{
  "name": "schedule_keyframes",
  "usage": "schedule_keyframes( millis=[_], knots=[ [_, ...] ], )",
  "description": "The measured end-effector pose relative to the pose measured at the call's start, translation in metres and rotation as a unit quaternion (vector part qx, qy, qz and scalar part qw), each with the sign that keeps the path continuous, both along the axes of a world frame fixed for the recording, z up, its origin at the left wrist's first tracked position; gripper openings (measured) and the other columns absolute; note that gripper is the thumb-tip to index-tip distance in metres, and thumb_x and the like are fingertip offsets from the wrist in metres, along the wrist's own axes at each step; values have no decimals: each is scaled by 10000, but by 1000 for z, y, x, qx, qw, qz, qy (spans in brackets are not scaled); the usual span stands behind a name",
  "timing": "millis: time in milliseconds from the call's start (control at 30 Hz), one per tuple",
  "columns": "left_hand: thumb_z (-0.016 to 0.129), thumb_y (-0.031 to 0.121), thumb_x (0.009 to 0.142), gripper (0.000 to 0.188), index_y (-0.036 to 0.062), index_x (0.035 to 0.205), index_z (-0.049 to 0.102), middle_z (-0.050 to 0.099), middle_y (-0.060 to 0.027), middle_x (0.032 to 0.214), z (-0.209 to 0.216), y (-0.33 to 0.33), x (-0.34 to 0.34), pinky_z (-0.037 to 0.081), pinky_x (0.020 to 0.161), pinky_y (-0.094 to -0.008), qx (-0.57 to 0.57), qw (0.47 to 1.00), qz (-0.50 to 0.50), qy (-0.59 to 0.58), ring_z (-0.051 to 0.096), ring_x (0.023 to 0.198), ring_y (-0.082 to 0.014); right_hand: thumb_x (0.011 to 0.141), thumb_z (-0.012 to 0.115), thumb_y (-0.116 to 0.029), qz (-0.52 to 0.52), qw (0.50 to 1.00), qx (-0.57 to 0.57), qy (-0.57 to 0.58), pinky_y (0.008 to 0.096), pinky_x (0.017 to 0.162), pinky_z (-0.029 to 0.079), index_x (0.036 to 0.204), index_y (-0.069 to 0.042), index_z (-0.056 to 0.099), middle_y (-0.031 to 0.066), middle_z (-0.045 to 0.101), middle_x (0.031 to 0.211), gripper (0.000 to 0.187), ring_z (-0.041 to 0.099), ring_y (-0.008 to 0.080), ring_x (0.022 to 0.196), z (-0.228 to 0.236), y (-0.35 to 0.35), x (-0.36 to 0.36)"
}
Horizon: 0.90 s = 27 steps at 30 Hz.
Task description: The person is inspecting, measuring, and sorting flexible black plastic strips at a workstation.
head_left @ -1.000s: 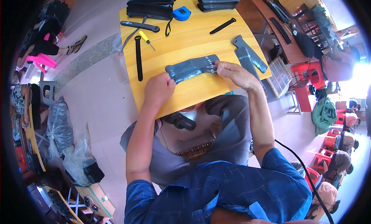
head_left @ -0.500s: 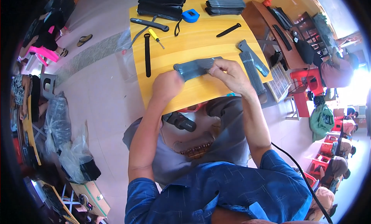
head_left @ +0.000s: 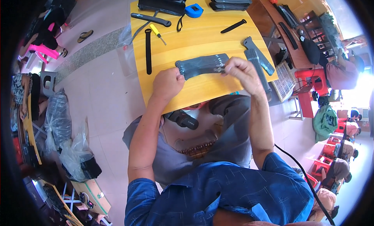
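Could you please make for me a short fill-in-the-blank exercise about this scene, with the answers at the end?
1. The hand at the left end of the grey strips is the person's ____ hand.
2. The case of the tape measure is ____.
3. The handle of the screwdriver is ____.
4. In the picture, the screwdriver lies to the ____ (left or right) of the tape measure.

Missing words: left; blue; yellow; left.
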<state>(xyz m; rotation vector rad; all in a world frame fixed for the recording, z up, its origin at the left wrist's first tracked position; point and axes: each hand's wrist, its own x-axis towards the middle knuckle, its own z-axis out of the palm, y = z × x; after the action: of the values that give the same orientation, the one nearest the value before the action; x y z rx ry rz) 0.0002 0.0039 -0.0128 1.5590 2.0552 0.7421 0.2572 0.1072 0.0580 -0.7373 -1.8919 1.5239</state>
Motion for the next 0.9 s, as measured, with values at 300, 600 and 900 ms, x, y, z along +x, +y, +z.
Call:
schedule_keyframes(
  millis=[300,600,900],
  knots=[
    [671,199,829,169,34,806,701,706,-192,787,11,1,2,547,732,-472,-33,999,5,-15,697,776,-384,926,660,-272,-241,908,148,-308,366,660,507,843,-8,642,153,657,720,277,655,252,678,-55,44,44],
    [678,219,848,183,41,816,711,710,-185,783,18,-1,4,550,721,-456,-57,997,29,-37,697,759,-377,862,708,-117,-155,906,338,-203,419,809,537,956,-61,673,131,673,969,115,662,328,920,-40,14,-11],
    [673,200,851,186,25,796,703,697,-190,751,19,-3,7,553,695,-460,-21,999,25,-33,693,726,-384,833,721,-107,-77,878,429,-196,421,828,519,1040,-59,707,86,663,1010,214,634,302,955,-60,-7,-32]
  ],
)
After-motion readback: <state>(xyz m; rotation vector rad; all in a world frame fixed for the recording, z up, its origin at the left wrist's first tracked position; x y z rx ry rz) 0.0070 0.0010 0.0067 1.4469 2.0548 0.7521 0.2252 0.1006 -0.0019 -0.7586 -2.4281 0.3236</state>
